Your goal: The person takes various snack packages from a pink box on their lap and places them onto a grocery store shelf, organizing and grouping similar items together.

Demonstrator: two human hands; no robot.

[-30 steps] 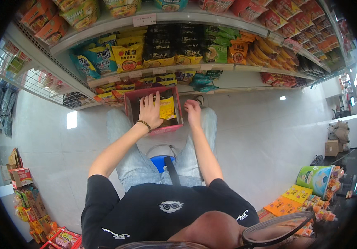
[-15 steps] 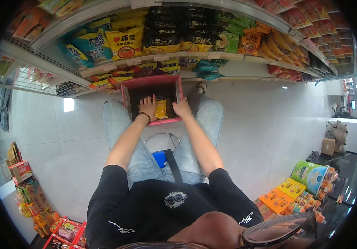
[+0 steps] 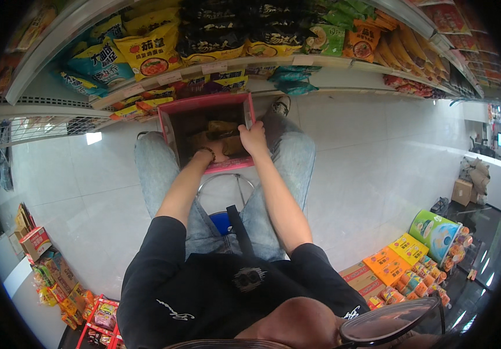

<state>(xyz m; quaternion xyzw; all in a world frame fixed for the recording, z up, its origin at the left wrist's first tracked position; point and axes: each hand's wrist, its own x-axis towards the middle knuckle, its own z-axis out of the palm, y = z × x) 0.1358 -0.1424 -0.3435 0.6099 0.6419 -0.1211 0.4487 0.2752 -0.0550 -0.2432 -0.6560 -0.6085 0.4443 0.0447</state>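
Note:
A pink-edged cardboard box (image 3: 165,129) stands between my knees, its open top facing me and its inside dark. My right hand (image 3: 253,139) grips the box's right wall, the thumb and fingers on either side of it. Deep in the box, near its close wall, is my left hand (image 3: 219,152), with a beaded bracelet (image 3: 208,152) at the wrist; shade and blur hide its fingers. Right beside that hand lie a yellow packet (image 3: 222,125) and a dim brownish packet (image 3: 233,145).
Ahead, a shelf (image 3: 204,70) is filled with bagged instant noodles (image 3: 153,53), and more packets lie on the lower level. A wire rack (image 3: 35,132) stands at the left. Stacked goods (image 3: 385,269) and a large green tub (image 3: 434,232) sit at the lower right.
My left hand has moved toward me and deeper into the box, off the yellow packet. My right hand still grips the wall. The view has shifted slightly.

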